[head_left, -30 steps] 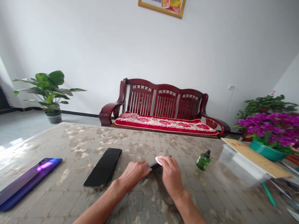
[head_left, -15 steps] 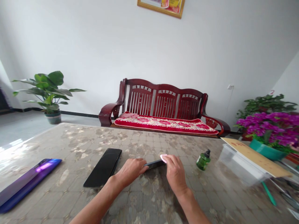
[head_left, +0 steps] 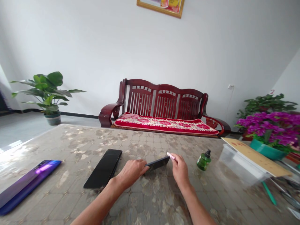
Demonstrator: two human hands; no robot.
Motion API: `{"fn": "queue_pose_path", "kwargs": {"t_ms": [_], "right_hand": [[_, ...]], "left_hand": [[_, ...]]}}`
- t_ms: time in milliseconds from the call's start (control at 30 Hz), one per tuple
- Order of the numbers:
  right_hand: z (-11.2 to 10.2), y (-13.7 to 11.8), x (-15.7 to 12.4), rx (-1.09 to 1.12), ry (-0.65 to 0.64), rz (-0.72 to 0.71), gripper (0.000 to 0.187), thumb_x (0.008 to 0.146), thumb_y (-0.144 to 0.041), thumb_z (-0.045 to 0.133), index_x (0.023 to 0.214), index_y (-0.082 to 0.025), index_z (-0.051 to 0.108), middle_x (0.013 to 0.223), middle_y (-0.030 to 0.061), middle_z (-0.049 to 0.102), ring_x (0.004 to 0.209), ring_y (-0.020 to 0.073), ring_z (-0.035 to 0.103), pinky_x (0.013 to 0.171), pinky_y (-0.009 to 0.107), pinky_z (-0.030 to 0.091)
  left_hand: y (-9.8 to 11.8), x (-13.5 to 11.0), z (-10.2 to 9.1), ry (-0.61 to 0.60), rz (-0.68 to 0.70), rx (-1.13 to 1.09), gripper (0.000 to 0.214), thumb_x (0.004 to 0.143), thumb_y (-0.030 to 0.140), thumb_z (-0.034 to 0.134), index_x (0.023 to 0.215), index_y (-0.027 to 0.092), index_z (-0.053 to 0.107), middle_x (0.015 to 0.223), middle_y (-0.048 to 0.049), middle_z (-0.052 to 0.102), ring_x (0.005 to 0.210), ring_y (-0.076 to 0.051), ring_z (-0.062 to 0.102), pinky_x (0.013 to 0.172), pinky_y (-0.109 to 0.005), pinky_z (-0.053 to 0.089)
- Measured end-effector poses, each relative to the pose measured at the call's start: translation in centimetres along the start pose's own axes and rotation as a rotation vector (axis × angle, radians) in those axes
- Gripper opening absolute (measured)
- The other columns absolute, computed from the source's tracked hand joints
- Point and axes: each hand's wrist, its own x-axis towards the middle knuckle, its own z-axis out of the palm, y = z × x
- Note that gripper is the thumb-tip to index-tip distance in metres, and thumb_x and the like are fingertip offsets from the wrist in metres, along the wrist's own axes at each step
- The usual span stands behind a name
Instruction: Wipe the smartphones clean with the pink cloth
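Observation:
My left hand (head_left: 134, 170) is closed on one end of a dark smartphone (head_left: 158, 163), which it holds tilted on its edge just above the table. At the phone's far right corner, my right hand (head_left: 180, 170) pinches a small pale pink cloth or tissue (head_left: 171, 155), close against the edge. Left of my left forearm lies another phone with a black screen (head_left: 104, 168), face up. A small green bottle (head_left: 203, 161) with a black top stands to the right of my right hand.
A purple-blue phone (head_left: 30, 184) lies at the table's left. On the right are a clear plastic box (head_left: 241, 164) under a tan board (head_left: 255, 156), a teal pot (head_left: 267, 150) of purple flowers and a green stick (head_left: 269, 193). A wooden bench (head_left: 164, 100) stands beyond the patterned table (head_left: 140, 203).
My right hand has moved slightly right with the pink cloth, to the phone's corner, uncovering more of the phone. My left hand keeps its hold in nearly the same place.

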Motion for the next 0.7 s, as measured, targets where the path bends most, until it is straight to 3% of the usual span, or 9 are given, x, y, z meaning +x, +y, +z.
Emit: {"fn": "queue_pose_path", "kwargs": {"t_ms": [267,533,700], "right_hand": [[0.9,1.5,-0.1,0.052,-0.095,0.220,0.032,0.077,-0.030,0.048,0.094,-0.020,0.073,0.096,0.0091,0.075,0.091,0.0244,0.068,0.083,0.034,0.051],[0.8,1.7,-0.3,0.015,-0.155,0.229,0.026,0.071,-0.025,0.050,0.083,-0.023,0.074,0.086,0.0066,0.075,0.083,0.0247,0.070,0.074,0.032,0.051],[0.2,0.6,-0.3,-0.007,-0.076,0.185,0.032,0.077,-0.026,0.046,0.095,-0.020,0.072,0.097,0.0094,0.072,0.093,0.0246,0.066,0.084,0.034,0.049]], "left_hand": [[0.1,0.0,0.0,-0.009,-0.024,-0.014,0.027,0.101,0.031,0.045,0.092,0.017,0.065,0.090,-0.0076,0.071,0.087,-0.026,0.071,0.071,-0.028,0.050],[-0.1,0.1,0.2,-0.003,-0.097,-0.046,0.027,0.100,0.034,0.044,0.093,0.019,0.065,0.092,-0.0077,0.071,0.091,-0.025,0.070,0.073,-0.027,0.048],[0.1,0.3,0.8,0.002,-0.175,-0.082,0.030,0.100,0.035,0.042,0.091,0.020,0.066,0.092,-0.0092,0.072,0.092,-0.026,0.070,0.075,-0.029,0.048]]}}
